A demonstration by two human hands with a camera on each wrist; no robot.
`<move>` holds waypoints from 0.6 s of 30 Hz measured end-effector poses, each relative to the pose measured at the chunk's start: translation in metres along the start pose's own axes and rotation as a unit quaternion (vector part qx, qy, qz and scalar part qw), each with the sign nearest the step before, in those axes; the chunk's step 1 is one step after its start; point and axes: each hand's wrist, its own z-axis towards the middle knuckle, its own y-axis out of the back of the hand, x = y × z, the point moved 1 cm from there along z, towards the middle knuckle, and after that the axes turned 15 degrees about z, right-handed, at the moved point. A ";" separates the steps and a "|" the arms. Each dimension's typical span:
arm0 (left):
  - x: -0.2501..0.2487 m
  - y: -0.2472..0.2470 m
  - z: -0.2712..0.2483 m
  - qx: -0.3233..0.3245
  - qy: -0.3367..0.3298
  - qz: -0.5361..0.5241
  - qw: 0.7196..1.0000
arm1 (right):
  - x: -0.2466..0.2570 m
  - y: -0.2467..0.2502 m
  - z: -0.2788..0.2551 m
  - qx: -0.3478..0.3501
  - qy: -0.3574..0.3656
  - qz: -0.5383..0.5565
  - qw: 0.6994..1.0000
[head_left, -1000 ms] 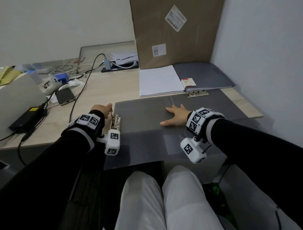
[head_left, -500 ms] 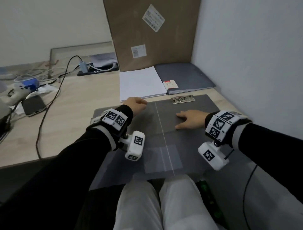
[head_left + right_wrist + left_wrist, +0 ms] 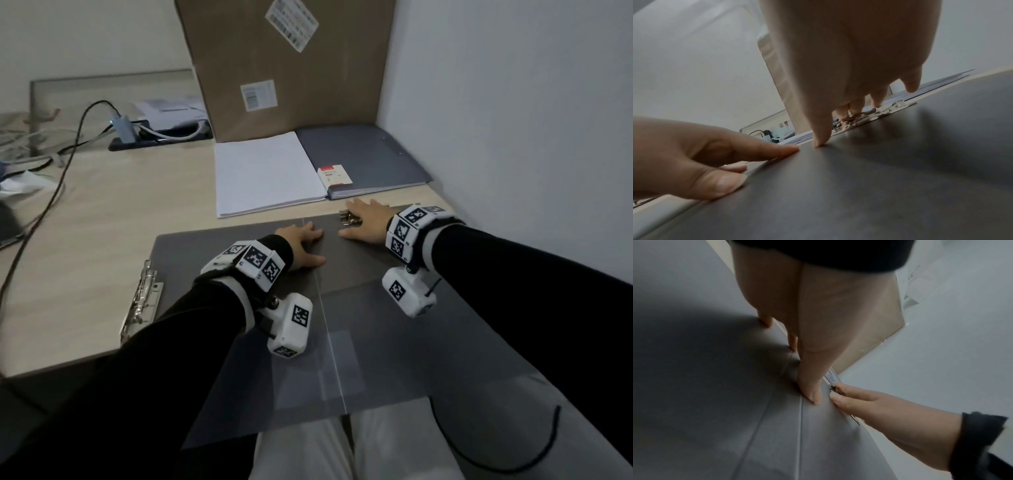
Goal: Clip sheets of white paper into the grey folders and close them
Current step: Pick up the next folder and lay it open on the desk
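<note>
An open grey folder [image 3: 212, 253] lies flat on the desk, its front part hanging over the edge. One metal clip [image 3: 142, 301] sits at its left edge. Another clip [image 3: 349, 219] sits at the top of the right half. My left hand [image 3: 308, 246] lies flat on the folder just left of the fold, fingers straight. My right hand [image 3: 363, 219] rests flat with its fingers on the top clip [image 3: 869, 116] and its thumb pressing the grey sheet. A stack of white paper [image 3: 267, 171] lies behind the folder.
A pile of shut grey folders [image 3: 370, 154] with a red and white label [image 3: 334, 174] lies beside the paper, against the right wall. A tall cardboard box [image 3: 284, 68] stands behind. Cables [image 3: 61, 164] and a power strip [image 3: 161, 137] occupy the back left.
My left hand has left the clip at the left edge and moved right to the fold, where it now lies flat. My right hand has slid forward onto the top clip.
</note>
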 end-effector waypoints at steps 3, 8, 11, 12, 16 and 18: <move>0.004 -0.001 0.004 -0.012 -0.007 -0.002 1.000 | -0.006 -0.001 0.008 0.008 0.005 -0.011 1.000; 0.004 0.000 0.004 -0.009 -0.017 0.007 1.000 | -0.011 -0.008 0.011 0.016 0.015 -0.021 1.000; 0.004 -0.001 0.002 -0.008 -0.017 0.006 1.000 | -0.013 -0.010 0.011 0.019 0.018 -0.015 1.000; 0.004 -0.002 0.002 -0.009 -0.016 0.003 1.000 | -0.013 -0.010 0.012 0.021 0.018 -0.010 1.000; 0.003 0.000 0.001 -0.002 -0.011 0.001 1.000 | -0.013 -0.007 0.012 0.025 0.016 0.003 1.000; 0.003 0.000 0.001 0.003 -0.009 -0.001 1.000 | -0.014 -0.006 0.011 0.028 0.019 0.024 0.999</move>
